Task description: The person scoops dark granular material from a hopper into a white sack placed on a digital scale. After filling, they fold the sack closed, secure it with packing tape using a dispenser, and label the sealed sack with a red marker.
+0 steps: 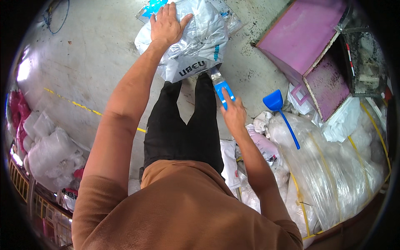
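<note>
A stuffed white plastic bag point(191, 52) with dark and blue printing stands at the top centre, in front of my legs. My left hand point(167, 26) lies on top of it, palm down with the fingers stretched out. My right hand point(234, 113) grips a putty knife point(220, 88) with a blue handle and a metal blade. The index finger runs along the handle. The blade reaches up to the bag's lower right edge; whether it touches the bag I cannot tell.
At the right, a blue scoop point(279, 112) lies on a large clear-plastic-wrapped bale point(325, 166). A purple box-like bin point(302, 37) stands beyond it. Clear plastic bundles point(56, 156) are piled at the left. A yellow line point(79, 105) crosses the concrete floor point(87, 66).
</note>
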